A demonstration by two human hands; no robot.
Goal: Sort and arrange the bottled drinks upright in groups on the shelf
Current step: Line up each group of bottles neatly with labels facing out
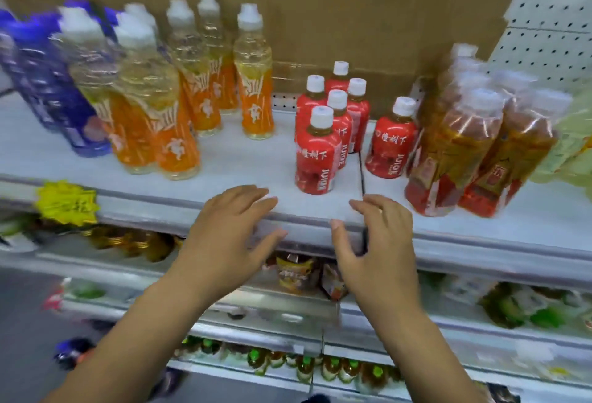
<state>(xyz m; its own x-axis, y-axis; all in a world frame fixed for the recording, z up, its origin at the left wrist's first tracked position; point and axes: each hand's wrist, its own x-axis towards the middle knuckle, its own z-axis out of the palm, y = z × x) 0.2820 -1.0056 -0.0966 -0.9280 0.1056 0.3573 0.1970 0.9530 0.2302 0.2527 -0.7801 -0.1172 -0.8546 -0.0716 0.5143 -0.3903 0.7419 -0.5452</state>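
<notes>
On the white shelf [237, 159] stand upright groups of bottles: blue ones [54, 95] far left, tall orange-labelled ones [173, 104] beside them, small red juice bottles [320, 149] in the middle with one red bottle [390, 140] apart to the right, and brown tea bottles [471, 146] further right. My left hand [224, 242] and my right hand [374, 242] hover side by side over the shelf's front edge, just below the red group. Both hold nothing, with fingers spread.
A cardboard panel [320, 2] backs the shelf and a perforated white panel [551, 27] stands at the right. A yellow price tag [65, 202] hangs on the shelf rail. Lower shelves hold more bottles [304, 364] and snack packs [294, 274]. Green packaging [573, 146] sits far right.
</notes>
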